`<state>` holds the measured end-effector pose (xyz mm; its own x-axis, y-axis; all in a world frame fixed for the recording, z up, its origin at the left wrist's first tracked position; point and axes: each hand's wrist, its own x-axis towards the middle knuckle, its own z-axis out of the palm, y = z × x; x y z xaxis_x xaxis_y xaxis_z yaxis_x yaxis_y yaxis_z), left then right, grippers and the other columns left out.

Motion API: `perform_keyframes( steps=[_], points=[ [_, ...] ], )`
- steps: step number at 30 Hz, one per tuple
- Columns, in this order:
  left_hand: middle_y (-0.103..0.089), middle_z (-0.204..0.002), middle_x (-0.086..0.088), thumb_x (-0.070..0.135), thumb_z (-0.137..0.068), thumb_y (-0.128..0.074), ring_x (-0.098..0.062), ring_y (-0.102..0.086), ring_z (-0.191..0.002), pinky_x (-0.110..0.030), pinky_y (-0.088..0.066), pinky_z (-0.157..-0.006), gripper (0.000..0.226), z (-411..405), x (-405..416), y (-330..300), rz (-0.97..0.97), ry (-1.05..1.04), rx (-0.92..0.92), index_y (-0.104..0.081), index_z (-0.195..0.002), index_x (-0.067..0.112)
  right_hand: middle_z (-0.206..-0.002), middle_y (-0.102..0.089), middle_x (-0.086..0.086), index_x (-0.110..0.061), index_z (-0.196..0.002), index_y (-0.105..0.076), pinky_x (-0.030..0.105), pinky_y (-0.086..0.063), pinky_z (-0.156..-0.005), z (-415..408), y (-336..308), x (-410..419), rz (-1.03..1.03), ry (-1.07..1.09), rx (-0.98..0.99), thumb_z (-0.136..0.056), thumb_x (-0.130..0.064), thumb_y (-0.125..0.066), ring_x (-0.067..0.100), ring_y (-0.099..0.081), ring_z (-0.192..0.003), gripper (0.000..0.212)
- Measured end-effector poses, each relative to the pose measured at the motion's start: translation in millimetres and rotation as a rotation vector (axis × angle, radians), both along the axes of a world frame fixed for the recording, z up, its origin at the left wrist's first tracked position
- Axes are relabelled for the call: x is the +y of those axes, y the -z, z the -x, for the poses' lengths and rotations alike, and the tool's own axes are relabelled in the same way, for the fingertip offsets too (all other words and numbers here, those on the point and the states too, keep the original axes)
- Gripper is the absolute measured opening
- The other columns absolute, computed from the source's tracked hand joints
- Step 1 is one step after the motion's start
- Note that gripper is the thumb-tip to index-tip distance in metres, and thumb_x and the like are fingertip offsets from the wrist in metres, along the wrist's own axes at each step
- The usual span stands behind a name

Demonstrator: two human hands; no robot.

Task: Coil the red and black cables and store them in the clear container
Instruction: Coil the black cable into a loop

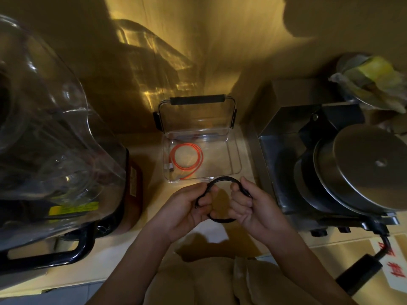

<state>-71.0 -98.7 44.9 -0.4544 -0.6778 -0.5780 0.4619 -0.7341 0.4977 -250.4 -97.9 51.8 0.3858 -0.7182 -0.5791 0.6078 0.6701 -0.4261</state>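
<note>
Holding the black cable (222, 179) as a round coil, both hands sit at about 6 o'clock of the counter (154, 194), just below the near rim of the clear container (236, 155). Left hand (187, 208) curled closed on the coil's 9 o'clock side, fingers wrapped around the strands. Right hand (251, 205) curled closed on the 3 o'clock side, thumb and fingers pinching the loop. Coil is up off the counter, its top arc overlapping the container's front edge in view; whether it touches, can't tell.

Red cable (187, 160) already coiled, lying flat inside the container toward its 9 o'clock side, white plug end at the loop's left. Container lid (197, 113) stands open at 12 o'clock, black handle on top.

Big clear plastic appliance cover (44, 128) at 9 o'clock of the hands. Steel machine (341, 161) with round metal discs at 3 o'clock. Lighting dim, yellowish.
</note>
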Motion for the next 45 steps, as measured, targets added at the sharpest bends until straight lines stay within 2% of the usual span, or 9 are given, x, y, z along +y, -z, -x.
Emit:
perform_keyframes(
  steps=[13, 18, 24, 27, 31, 34, 38, 41, 45],
  points=[
    [-0.043, -0.063, 0.0, 0.018, -0.097, -0.047, -0.01, -0.039, -0.051, -0.029, -0.048, -0.063, 0.037, -5.7, -10.4, 4.7, 0.019, -0.033, 0.028, -0.06, -0.121, -0.007, -0.058, -0.037, 0.001, -0.002, -0.101, -0.059, 0.026, -0.039, -0.053, -2.1, 2.4, -4.2, 0.065, -0.02, 0.24, -0.101, -0.026, -0.043, 0.011, -0.031, -0.046, 0.029],
    [-0.046, -0.066, -0.001, 0.017, -0.093, -0.049, -0.011, -0.039, -0.054, -0.032, -0.056, -0.071, 0.042, -8.7, -19.6, 9.1, 0.074, -0.002, -0.046, -0.05, -0.126, -0.008, -0.065, -0.046, 0.005, -0.005, -0.09, -0.057, 0.029, -0.045, -0.057, -4.5, 8.2, -8.6, 0.124, -0.005, 0.355, -0.1, -0.021, -0.045, 0.015, -0.038, -0.054, 0.023],
    [-0.048, -0.072, -0.003, 0.008, -0.101, -0.042, -0.011, -0.047, -0.06, -0.041, -0.058, -0.082, 0.026, -10.0, -43.3, 18.4, 0.082, -0.021, -0.203, -0.06, -0.118, -0.001, -0.083, -0.059, 0.012, 0.001, -0.121, -0.052, 0.029, -0.057, -0.061, -8.1, 9.0, -26.2, 0.106, 0.042, 0.444, -0.101, -0.004, -0.04, 0.02, -0.054, -0.07, 0.024],
    [-0.052, -0.075, -0.004, 0.007, -0.101, -0.044, -0.013, -0.052, -0.066, -0.035, -0.06, -0.075, 0.029, -8.5, -57.3, 29.8, 0.088, -0.053, -0.356, -0.06, -0.126, 0.004, -0.091, -0.062, 0.014, -0.005, -0.114, -0.05, 0.036, -0.058, -0.069, -7.9, 12.3, -38.5, 0.093, 0.049, 0.483, -0.099, 0.0, -0.042, 0.022, -0.061, -0.074, 0.018],
    [-0.057, -0.075, -0.004, 0.006, -0.1, -0.047, -0.015, -0.055, -0.067, -0.044, -0.06, -0.084, 0.027, -1.5, -76.4, 43.6, 0.109, -0.075, -0.524, -0.062, -0.123, 0.001, -0.088, -0.065, 0.01, -0.011, -0.095, -0.058, 0.036, -0.057, -0.067, -8.6, 26.8, -56.1, 0.141, -0.035, 0.715, -0.099, -0.003, -0.044, 0.021, -0.064, -0.073, 0.017],
    [-0.064, -0.077, -0.002, 0.007, -0.099, -0.051, -0.013, -0.056, -0.067, -0.037, -0.059, -0.074, 0.025, 3.7, -90.4, 55.5, 0.103, -0.089, -0.613, -0.067, -0.118, 0.007, -0.087, -0.065, 0.009, -0.011, -0.093, -0.063, 0.041, -0.058, -0.076, -10.9, 41.0, -70.7, 0.156, -0.031, 0.808, -0.099, 0.0, -0.044, 0.019, -0.063, -0.073, 0.022],
    [-0.071, -0.08, -0.001, 0.008, -0.096, -0.057, -0.014, -0.06, -0.074, -0.033, -0.052, -0.073, 0.021, 7.9, -105.9, 73.5, 0.118, -0.101, -0.74, -0.07, -0.111, 0.014, -0.079, -0.06, 0.009, 0.001, -0.106, -0.061, 0.026, -0.058, -0.066, -14.7, 57.6, -88.9, 0.136, -0.012, 0.864, -0.097, 0.009, -0.039, 0.018, -0.057, -0.066, 0.025],
    [-0.07, -0.079, -0.002, 0.006, -0.095, -0.058, -0.014, -0.06, -0.072, -0.027, -0.047, -0.062, 0.021, 10.8, -120.2, 86.9, 0.153, -0.088, -0.795, -0.071, -0.109, 0.014, -0.079, -0.064, 0.012, -0.01, -0.093, -0.065, 0.04, -0.058, -0.078, -13.6, 75.3, -106.8, 0.154, -0.056, 0.988, -0.092, 0.012, -0.042, 0.025, -0.061, -0.075, 0.032],
    [-0.068, -0.073, -0.004, 0.001, -0.091, -0.062, -0.014, -0.06, -0.058, -0.022, -0.05, -0.049, 0.021, 14.3, -137.7, 109.3, 0.196, -0.095, -0.924, -0.073, -0.108, 0.007, -0.094, -0.069, 0.012, -0.014, -0.091, -0.069, 0.038, -0.058, -0.083, -14.9, 94.0, -129.4, 0.132, -0.068, 1.119, -0.087, 0.011, -0.048, 0.024, -0.067, -0.088, 0.033]
  ],
)
